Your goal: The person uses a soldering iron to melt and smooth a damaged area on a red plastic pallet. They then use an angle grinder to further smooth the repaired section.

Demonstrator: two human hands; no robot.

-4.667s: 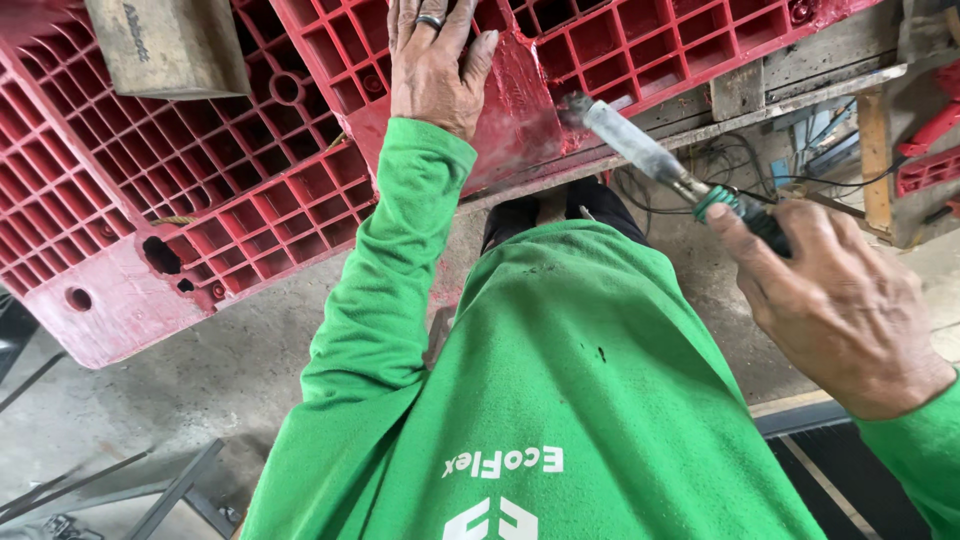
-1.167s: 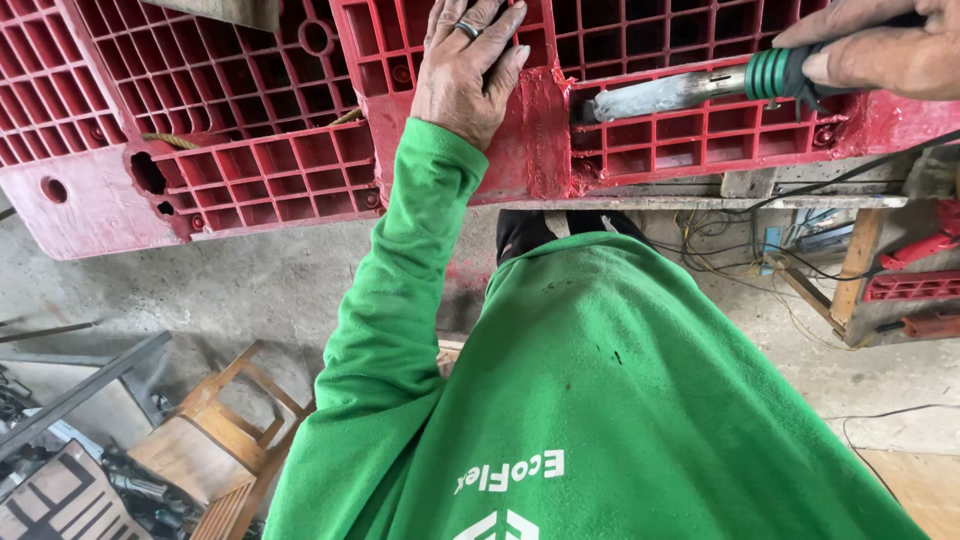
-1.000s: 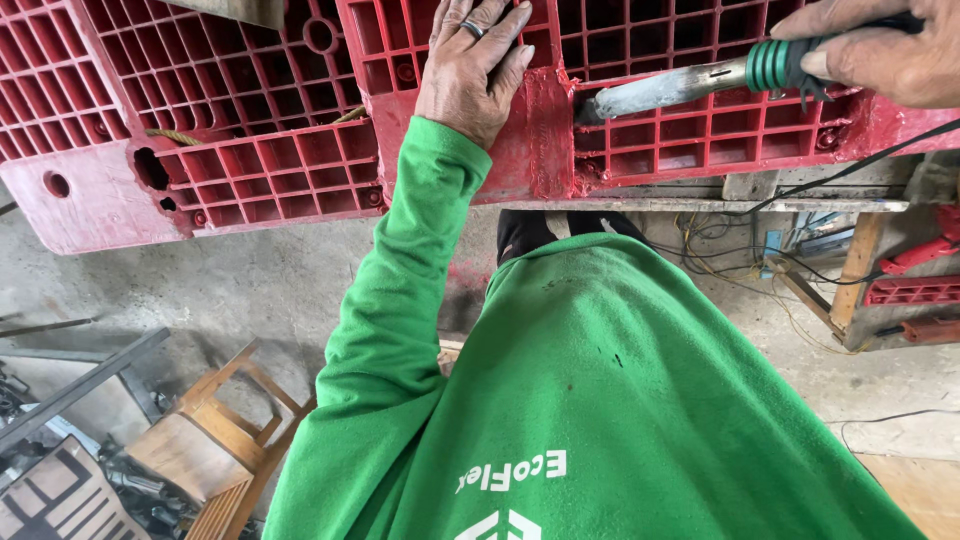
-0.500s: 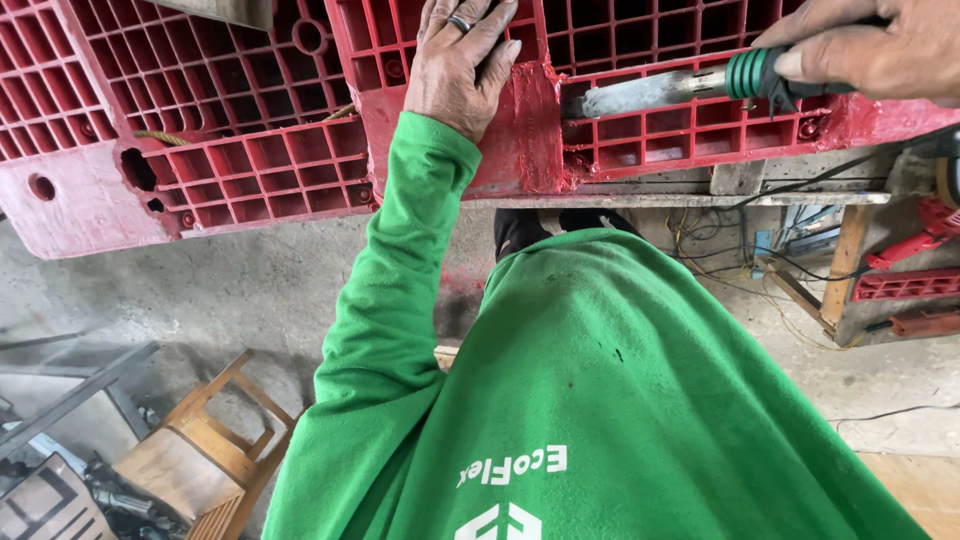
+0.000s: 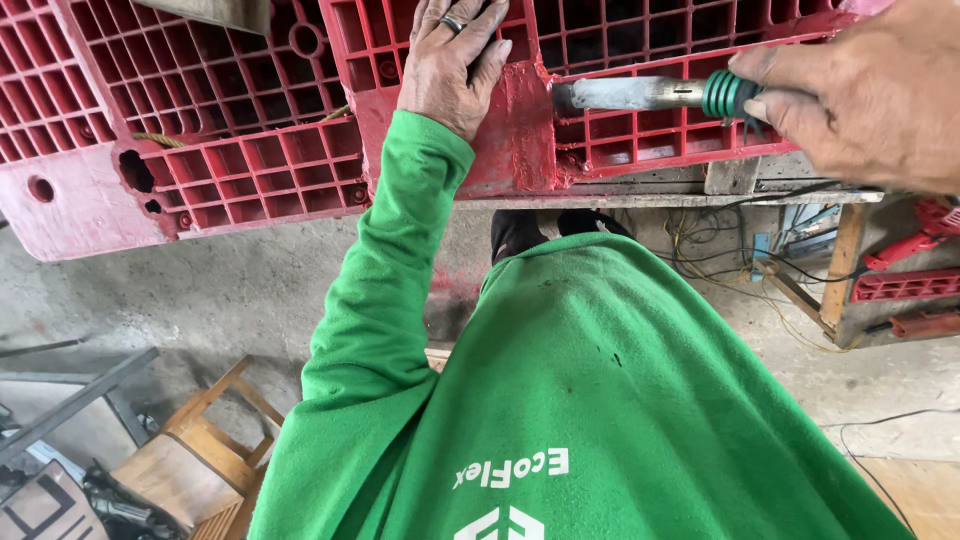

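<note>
My left hand (image 5: 452, 62) lies flat, fingers spread, gripping nothing, palm down on the red plastic pallet (image 5: 520, 130) at top centre of the frame, just left of the smooth patched area. My right hand (image 5: 860, 95) at upper right is closed around the green ribbed grip of the metal-barrelled tool (image 5: 650, 93); the barrel runs horizontally leftward and its tip sits at the edge of that patch, close to my left fingertips but not touching them. Risks as I judge them: tip skids left across the smooth plastic into my left fingers, since the hand is parked right in the tool's line; if that barrel is hot, that's a burn. The pallet only rests on the wooden bench edge (image 5: 700, 195), so pressing sideways could shift it. A second red pallet (image 5: 200, 130) at upper left leans beside it and could get nudged. Loose cables (image 5: 720, 250) under the bench at right are a snag hazard. Wooden stool (image 5: 190, 465) at lower left, well away from both hands.
</note>
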